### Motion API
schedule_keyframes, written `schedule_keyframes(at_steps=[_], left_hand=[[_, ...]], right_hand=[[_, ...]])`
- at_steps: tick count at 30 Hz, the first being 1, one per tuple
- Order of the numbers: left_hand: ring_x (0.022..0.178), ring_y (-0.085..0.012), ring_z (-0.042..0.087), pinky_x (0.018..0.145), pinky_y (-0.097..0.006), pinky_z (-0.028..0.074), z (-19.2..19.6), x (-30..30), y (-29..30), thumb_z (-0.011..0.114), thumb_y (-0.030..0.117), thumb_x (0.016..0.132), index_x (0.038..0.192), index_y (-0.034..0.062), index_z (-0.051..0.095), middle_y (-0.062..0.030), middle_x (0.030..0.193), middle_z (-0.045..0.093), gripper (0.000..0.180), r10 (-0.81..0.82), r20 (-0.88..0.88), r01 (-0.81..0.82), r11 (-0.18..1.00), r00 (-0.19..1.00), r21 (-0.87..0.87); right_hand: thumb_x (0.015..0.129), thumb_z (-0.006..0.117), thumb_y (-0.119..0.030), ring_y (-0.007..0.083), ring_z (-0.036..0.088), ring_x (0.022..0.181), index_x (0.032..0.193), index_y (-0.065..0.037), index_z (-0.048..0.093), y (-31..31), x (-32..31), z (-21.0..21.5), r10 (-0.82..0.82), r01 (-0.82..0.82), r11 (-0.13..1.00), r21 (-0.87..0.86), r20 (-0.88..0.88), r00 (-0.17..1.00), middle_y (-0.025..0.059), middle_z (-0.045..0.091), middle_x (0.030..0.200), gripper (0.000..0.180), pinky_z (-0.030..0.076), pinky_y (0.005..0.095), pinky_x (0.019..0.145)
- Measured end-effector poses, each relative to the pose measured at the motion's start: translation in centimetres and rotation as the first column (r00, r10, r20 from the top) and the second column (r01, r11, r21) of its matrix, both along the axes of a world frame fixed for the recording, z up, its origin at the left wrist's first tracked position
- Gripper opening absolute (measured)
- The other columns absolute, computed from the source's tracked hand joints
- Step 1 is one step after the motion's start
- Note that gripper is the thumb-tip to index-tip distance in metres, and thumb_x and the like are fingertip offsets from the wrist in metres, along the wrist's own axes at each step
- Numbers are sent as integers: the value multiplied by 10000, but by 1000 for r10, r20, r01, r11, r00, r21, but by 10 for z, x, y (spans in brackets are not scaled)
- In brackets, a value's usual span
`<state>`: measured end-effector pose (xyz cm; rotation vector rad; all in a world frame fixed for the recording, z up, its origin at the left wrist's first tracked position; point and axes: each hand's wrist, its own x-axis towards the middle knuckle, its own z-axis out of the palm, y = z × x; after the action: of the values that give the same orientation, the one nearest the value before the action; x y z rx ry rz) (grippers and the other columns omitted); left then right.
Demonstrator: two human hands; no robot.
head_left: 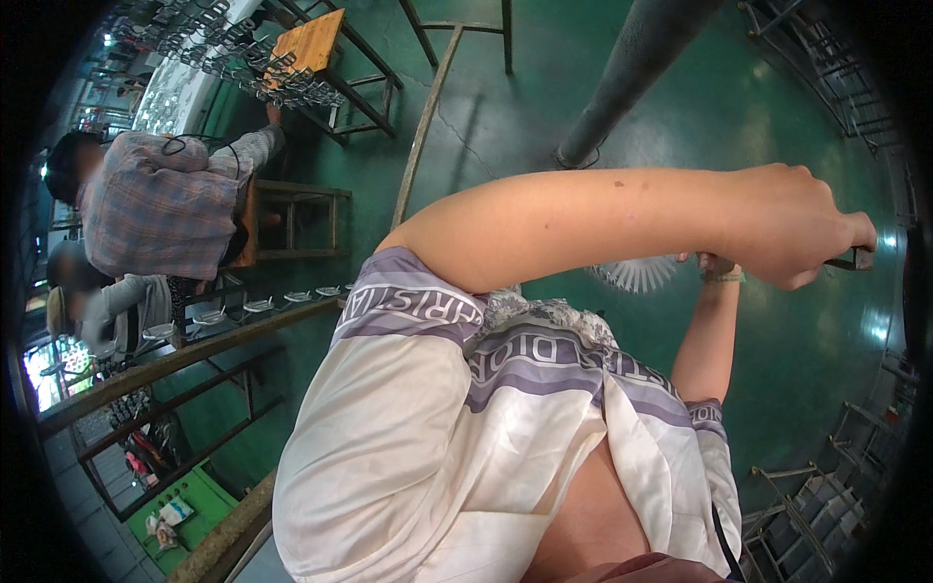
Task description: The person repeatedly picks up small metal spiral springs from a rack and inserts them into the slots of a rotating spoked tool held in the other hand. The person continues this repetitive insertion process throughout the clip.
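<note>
At three o'clock, the left hand has fingers curled round a dark metal piece; the right hand, mostly hidden, cannot be judged. Steady, level hold advised.

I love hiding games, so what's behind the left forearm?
Behind the left forearm you see green floor, part of a white fanned-out thing and a bit of the right hand. The rest is covered, including anything that hand holds.

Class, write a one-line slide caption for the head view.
Left hand, a small dark piece at its fingers, stretched past the partly hidden right hand above a green floor.
</note>
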<state>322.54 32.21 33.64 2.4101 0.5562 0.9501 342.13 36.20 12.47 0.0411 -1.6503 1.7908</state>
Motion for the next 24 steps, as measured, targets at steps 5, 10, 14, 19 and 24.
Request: schedule_keyframes(at_steps=[5,10,14,19,24], left_hand=[[609,-311,628,559,-393,510,-4,-1,-4,603,90,671,1143,166,529,-128,677,636,484,13,-22,-13,1000,1000,-26],[613,-314,631,562,-393,512,-5,2,-6,605,83,675,1139,155,523,-142,680,635,477,47,-26,-48,999,999,-7],[622,-316,635,571,-399,512,-5,2,-8,615,83,668,1131,136,522,-150,682,634,476,58,22,-58,998,998,-10],[625,-320,636,566,-406,508,-3,2,-11,621,90,670,1105,106,523,-155,682,633,446,38,-28,-39,999,999,-34],[604,-329,633,552,-405,507,-6,8,-5,610,106,691,1077,84,518,-155,658,628,397,60,4,-60,998,998,-11]], right_hand=[[700,773,-272,196,585,761,1070,-4,582,0,-1,6,-28,28,1000,1,22,999,113,620,891,495,471,310,624],[695,777,-281,197,582,798,1090,0,571,-5,-1,13,-94,94,996,5,56,994,113,615,925,527,472,312,648],[691,781,-289,198,580,828,1106,2,563,-18,2,21,-210,210,978,17,136,968,113,611,953,552,474,313,668],[685,785,-298,199,577,865,1126,6,552,-44,21,24,-476,427,879,211,408,779,112,606,988,584,475,315,692],[680,789,-307,200,574,902,1146,10,541,-81,36,32,-773,483,628,611,560,298,112,601,1023,616,477,317,717]])
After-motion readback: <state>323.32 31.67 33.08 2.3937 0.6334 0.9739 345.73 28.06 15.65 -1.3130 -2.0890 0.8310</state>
